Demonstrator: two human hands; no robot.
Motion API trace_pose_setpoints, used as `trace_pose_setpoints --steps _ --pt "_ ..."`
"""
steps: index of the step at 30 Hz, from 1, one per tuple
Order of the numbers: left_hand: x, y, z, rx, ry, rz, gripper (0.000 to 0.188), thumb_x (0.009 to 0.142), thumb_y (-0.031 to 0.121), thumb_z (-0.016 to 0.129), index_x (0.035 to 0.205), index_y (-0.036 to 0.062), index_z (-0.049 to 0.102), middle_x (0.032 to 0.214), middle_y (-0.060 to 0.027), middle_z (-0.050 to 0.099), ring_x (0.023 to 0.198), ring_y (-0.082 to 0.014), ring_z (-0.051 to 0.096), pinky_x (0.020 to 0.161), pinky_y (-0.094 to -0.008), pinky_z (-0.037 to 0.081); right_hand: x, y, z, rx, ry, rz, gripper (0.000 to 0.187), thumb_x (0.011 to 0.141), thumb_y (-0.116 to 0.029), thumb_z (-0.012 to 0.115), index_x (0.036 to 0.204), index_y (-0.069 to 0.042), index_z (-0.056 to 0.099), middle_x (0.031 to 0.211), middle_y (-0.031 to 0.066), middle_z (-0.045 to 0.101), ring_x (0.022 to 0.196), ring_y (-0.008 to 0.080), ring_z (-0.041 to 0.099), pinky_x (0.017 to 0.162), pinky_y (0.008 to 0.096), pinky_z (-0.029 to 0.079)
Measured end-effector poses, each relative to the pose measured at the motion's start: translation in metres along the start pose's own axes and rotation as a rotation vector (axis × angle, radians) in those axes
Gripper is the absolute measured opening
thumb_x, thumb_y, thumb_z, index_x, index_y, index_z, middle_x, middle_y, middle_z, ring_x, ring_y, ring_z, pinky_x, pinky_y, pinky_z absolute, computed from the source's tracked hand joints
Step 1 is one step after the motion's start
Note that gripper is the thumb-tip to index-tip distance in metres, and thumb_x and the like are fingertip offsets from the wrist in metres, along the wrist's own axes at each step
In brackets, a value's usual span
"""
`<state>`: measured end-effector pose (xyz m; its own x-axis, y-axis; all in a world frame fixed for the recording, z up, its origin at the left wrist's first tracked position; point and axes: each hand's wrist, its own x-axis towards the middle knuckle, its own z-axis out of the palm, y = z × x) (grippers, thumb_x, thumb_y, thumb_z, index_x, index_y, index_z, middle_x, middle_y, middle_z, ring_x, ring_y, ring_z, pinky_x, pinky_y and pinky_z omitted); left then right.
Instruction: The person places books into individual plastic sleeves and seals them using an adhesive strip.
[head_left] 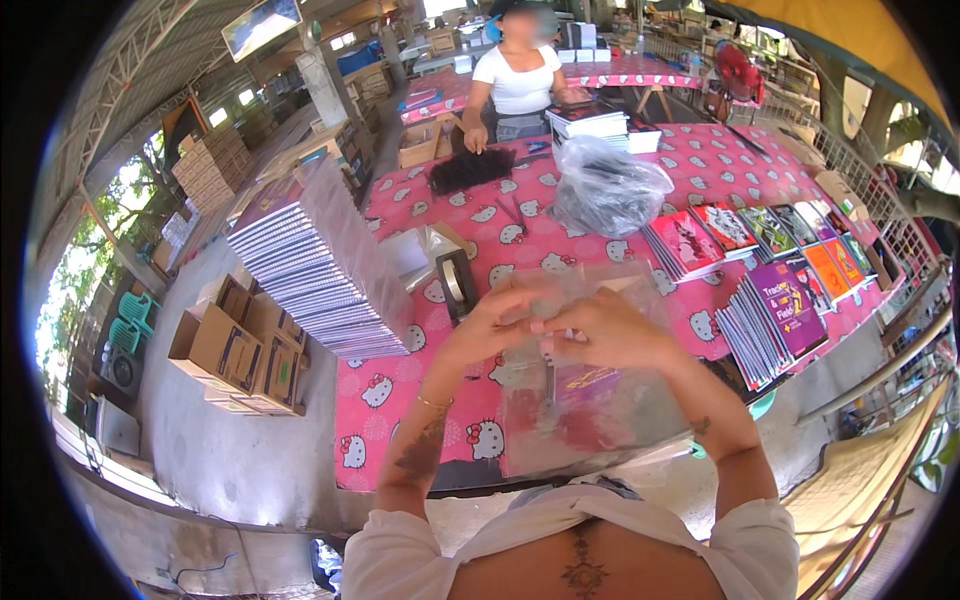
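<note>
Both hands are raised over the near edge of the table (640, 170), which is covered in a glossy pink cloth printed with white cartoon cat heads. The left hand (490, 325) and the right hand (610, 330) meet fingertip to fingertip, each pinched shut on the upper edge of a clear plastic bag (585, 400). The bag is thin, crinkled and shiny; it hangs down from the fingers in front of the person's chest. Inside it lie flat, rectangular books, one purple and one red, blurred through the film.

Just beyond the left hand, on the cloth, stands a tape dispenser (455, 280) with a pale roll in a dark frame. Along the table's left edge lies a long, slanting stack of spiral-bound notebooks (315, 265), their wire spines forming a ribbed band. Toward the right edge, colourful thin books (775, 300) are fanned in overlapping rows. Near the middle sits a bulging clear bag (610, 190) filled with dark things, wrinkled and knotted at the top. At the far edge stands another person in a white top (520, 80), one hand by a dark bristly bundle (470, 168). On the concrete floor to the left are open brown cardboard boxes (240, 350).
</note>
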<state>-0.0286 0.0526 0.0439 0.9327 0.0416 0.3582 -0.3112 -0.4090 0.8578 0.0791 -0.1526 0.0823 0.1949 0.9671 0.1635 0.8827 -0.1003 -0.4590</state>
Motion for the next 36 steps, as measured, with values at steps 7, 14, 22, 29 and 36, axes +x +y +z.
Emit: trace_pose_setpoints --steps 7,14,22,29,36 --pt "0.010 -0.016 -0.004 0.011 -0.100 0.030 0.016 0.090 0.020 0.071 0.104 0.0113 0.071 0.137 -0.0110 0.044 0.130 -0.0247 0.041 0.108 -0.0398 0.033 0.016 0.075 -0.048 -0.364 0.032 0.218 0.028 0.088 -0.036 0.067 0.096 -0.009 0.071 0.089 0.0158 0.071 0.086 0.0319 0.069 0.075 0.0459 0.052" --pt "0.008 -0.013 0.018 0.029 -0.025 0.028 0.015 0.094 0.024 0.067 0.103 0.0113 0.069 0.147 -0.0119 0.034 0.143 -0.0275 0.027 0.114 -0.0443 0.027 -0.059 0.143 -0.043 0.610 0.626 0.122 0.039 0.085 -0.040 0.074 0.107 -0.010 0.059 0.101 0.0029 0.060 0.093 0.0158 0.058 0.077 0.0335 0.048" --pt "0.018 -0.013 0.042 0.093 0.032 -0.016 0.009 0.094 0.017 0.066 0.100 0.0096 0.068 0.144 -0.0100 0.038 0.136 -0.0218 0.034 0.105 -0.0372 0.036 -0.077 0.120 0.029 0.141 0.291 -0.168 0.069 0.067 -0.031 0.090 0.124 -0.012 0.056 0.114 0.0085 0.061 0.111 0.0270 0.056 0.095 0.0422 0.043" --pt "0.007 -0.013 0.035 -0.128 0.045 -0.096 0.005 0.094 0.012 0.065 0.098 0.0082 0.066 0.146 -0.0093 0.036 0.129 -0.0203 0.042 0.105 -0.0380 0.036 -0.083 0.127 0.029 0.399 0.372 -0.004 0.073 0.069 -0.029 0.087 0.133 -0.011 0.054 0.122 0.0068 0.061 0.122 0.0303 0.052 0.107 0.0451 0.035" --pt "-0.006 -0.010 0.009 -0.185 -0.075 -0.161 0.005 0.095 0.009 0.064 0.099 0.0071 0.065 0.148 -0.0111 0.038 0.118 -0.0159 0.050 0.095 -0.0318 0.043 -0.048 0.062 -0.016 -0.150 0.260 -0.283 0.055 0.079 -0.031 0.077 0.127 -0.011 0.058 0.116 0.0098 0.063 0.115 0.0297 0.057 0.109 0.0488 0.033"
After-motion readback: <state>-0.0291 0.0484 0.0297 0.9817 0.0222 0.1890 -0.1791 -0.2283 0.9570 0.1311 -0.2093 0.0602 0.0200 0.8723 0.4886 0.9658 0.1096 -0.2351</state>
